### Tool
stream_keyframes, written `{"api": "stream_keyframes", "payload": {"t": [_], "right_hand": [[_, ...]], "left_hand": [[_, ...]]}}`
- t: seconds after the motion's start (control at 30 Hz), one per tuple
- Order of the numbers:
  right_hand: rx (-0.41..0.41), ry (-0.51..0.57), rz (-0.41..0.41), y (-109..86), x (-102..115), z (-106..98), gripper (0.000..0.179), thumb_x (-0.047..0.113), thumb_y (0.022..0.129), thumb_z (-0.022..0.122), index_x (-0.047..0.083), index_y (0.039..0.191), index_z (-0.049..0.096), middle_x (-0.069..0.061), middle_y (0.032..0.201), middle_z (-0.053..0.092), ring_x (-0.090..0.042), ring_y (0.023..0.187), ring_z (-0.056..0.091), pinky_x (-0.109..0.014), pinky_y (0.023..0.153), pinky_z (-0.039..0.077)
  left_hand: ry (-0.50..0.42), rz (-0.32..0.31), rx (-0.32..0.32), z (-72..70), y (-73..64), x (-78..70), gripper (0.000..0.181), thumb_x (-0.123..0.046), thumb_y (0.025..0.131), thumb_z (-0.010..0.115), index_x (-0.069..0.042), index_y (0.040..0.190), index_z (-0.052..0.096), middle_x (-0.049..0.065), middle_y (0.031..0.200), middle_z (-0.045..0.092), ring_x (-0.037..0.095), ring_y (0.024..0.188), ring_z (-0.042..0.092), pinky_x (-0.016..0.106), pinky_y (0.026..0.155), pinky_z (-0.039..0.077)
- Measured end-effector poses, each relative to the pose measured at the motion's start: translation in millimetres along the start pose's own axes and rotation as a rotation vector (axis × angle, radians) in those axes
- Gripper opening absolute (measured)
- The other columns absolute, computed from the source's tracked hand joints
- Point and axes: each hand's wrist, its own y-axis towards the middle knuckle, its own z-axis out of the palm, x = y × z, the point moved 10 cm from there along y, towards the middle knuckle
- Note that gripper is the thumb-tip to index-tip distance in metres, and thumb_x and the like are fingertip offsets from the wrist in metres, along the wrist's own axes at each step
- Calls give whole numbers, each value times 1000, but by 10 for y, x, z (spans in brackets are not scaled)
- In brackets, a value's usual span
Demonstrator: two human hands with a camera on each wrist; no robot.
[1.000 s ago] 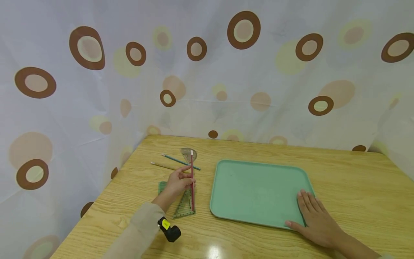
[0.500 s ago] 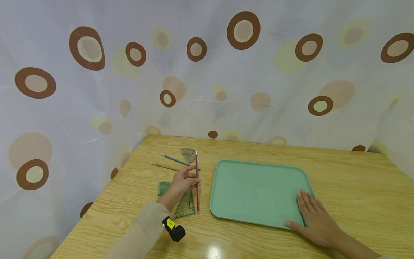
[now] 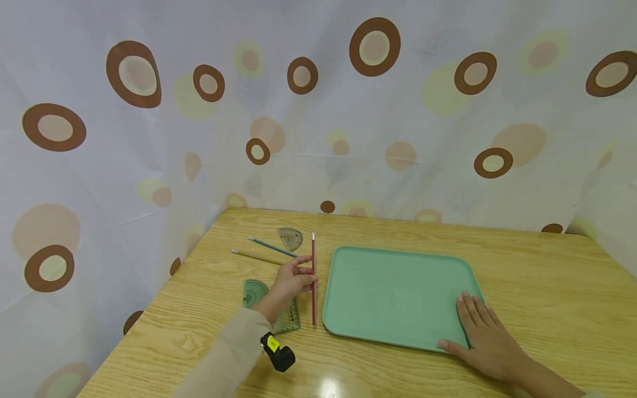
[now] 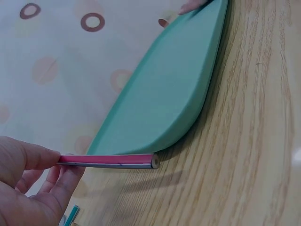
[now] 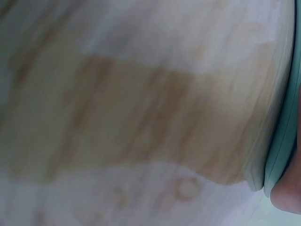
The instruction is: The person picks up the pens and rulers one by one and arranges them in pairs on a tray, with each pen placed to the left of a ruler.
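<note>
My left hand (image 3: 293,279) pinches a red pencil (image 3: 314,304) between thumb and fingertips, just left of the green tray (image 3: 398,293). In the left wrist view the pencil (image 4: 108,161) is above the tabletop, casting a shadow, and its flat unsharpened end faces the camera. My right hand (image 3: 485,337) rests with straight fingers on the tray's near right corner. Under and behind the left forearm lie a green protractor (image 3: 255,290) and a clear set square (image 3: 291,321), partly covered. Only a sliver of the right hand's skin (image 5: 288,193) appears in the right wrist view, beside the tray's rim.
Beyond the left hand, a teal pencil (image 3: 271,245) and a yellow pencil (image 3: 255,256) lie slanted on the wooden table (image 3: 547,287). A small clear protractor (image 3: 291,237) sits farther back. Patterned curtain (image 3: 328,121) borders the table's back and sides.
My left hand has carried the red pencil to the right, away from the set square and toward the tray's left edge. The right hand and tray have stayed put.
</note>
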Motion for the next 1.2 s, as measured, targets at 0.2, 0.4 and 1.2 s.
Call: {"api": "stream_keyframes", "payload": {"t": [0.2,0.4,1.2], "right_hand": [[-1,0,2,0,5,-12,95,51,87,54,-14,143,12,-35,148,10,-47,139,4,-26,105,-30],[4,-3,6,2,0,-6,96,52,87,54,-13,143,11,-35,149,10,-47,139,4,-25,104,-31],[16,17,14,-8,1,14,96,53,88,52,-13,143,10,-34,149,8,-46,140,1,-28,105,-31]], "left_hand": [[38,18,11,93,19,4,48,11,85,55,3,132,47,9,88,56,14,74,62,29,69,56],[62,9,18,177,38,12,48,10,86,56,2,132,47,7,88,56,11,71,60,27,68,56],[117,-8,25,466,75,51,49,13,83,57,5,130,48,13,84,58,10,65,59,27,66,56]]}}
